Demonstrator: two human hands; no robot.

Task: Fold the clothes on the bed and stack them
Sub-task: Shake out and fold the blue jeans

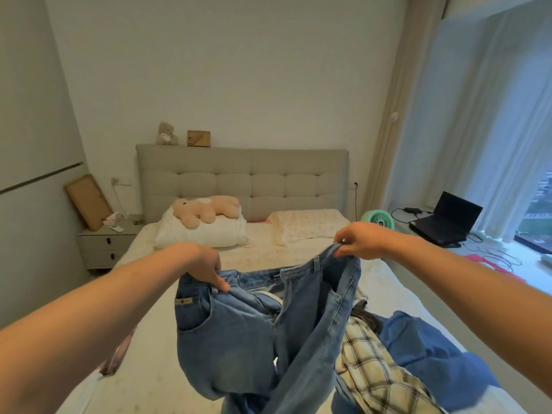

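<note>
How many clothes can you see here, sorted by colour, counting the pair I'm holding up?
Light blue denim: 1, the jeans, held at the waistband by the left hand and right hand
Cream plaid: 1, the plaid shirt
Darker blue: 1, the blue garment
Total: 3

Pretty clearly my bedroom at home: big bed [298, 258] with a tufted grey headboard [242, 177], pillows [203, 231], a plush bear [206, 209] flopped on one, a nightstand [104, 243] beside it, curtains [484, 115] over the window, plus a laptop [448, 221] and small green fan [377, 219] on the sill.
</note>
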